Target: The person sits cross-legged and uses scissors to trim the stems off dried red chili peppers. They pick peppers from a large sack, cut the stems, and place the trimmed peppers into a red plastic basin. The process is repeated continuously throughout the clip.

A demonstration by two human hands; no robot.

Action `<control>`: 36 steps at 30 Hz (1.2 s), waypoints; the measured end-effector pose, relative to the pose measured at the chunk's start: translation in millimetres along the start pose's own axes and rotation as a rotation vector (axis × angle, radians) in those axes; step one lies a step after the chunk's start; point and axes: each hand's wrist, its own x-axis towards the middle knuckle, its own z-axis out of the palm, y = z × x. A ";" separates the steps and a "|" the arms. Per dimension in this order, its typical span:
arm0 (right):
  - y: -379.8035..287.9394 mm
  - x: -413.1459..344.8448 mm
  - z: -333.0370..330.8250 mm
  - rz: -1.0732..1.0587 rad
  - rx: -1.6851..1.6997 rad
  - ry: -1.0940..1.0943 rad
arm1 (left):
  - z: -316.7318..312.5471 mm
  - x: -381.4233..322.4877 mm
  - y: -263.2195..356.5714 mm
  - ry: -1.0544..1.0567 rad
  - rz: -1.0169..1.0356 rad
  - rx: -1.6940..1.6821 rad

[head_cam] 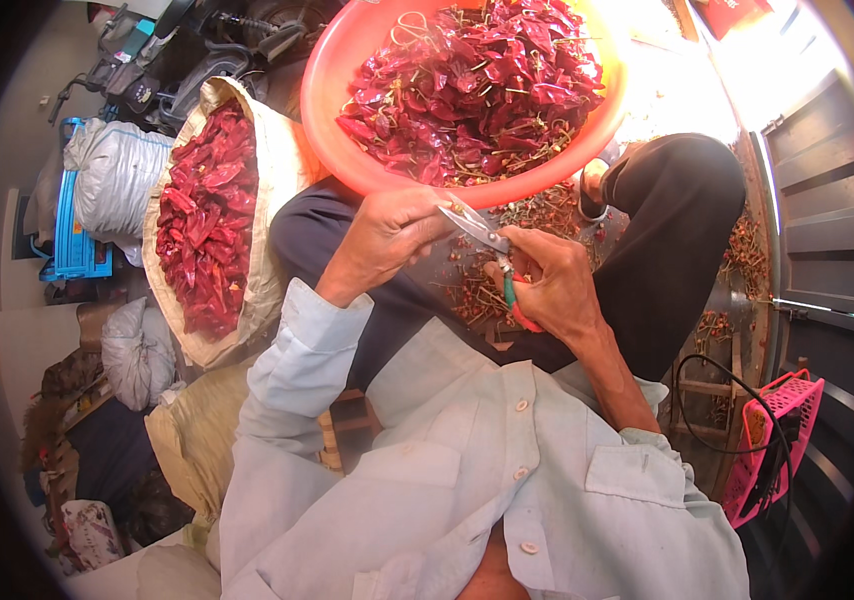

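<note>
My right hand (558,281) grips a pair of scissors (479,229) with red and green handles and parted metal blades. The blades point up and left, towards my left hand (397,232). My left hand's fingers are bent together beside the blade tips; a small yellowish bit, perhaps a stem, shows there, but I cannot tell whether the fingers hold it. Just beyond both hands stands an orange plastic basin (329,142), heaped with dried red chili peppers (472,90), many with stems. To the left, an open woven sack (273,135) is full of dried red peppers (206,225).
Cut stems and pepper scraps (487,292) litter the floor between my legs and along the right wall. A pink plastic basket (772,442) with a black cable stands at right, near a dark metal door (832,187). White sacks (134,180) and a blue crate (71,232) stand left.
</note>
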 end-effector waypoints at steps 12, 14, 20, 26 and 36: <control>5.3 -8.9 13.4 0.176 0.132 -0.064 | 16.9 -2.4 -20.3 0.157 0.041 -0.034; -1.4 -10.3 19.2 0.366 0.374 -0.108 | 22.3 -6.9 -23.5 0.192 0.019 -0.048; -12.5 1.4 35.1 0.730 0.962 -0.095 | 38.6 -24.0 -30.8 0.223 0.085 -0.087; 22.5 -4.6 51.6 0.921 1.454 -0.149 | 23.1 -47.6 -39.7 0.301 -0.003 -0.121; -11.2 -93.1 30.2 0.977 1.162 -0.348 | -0.4 -48.1 -39.7 0.336 -0.071 0.040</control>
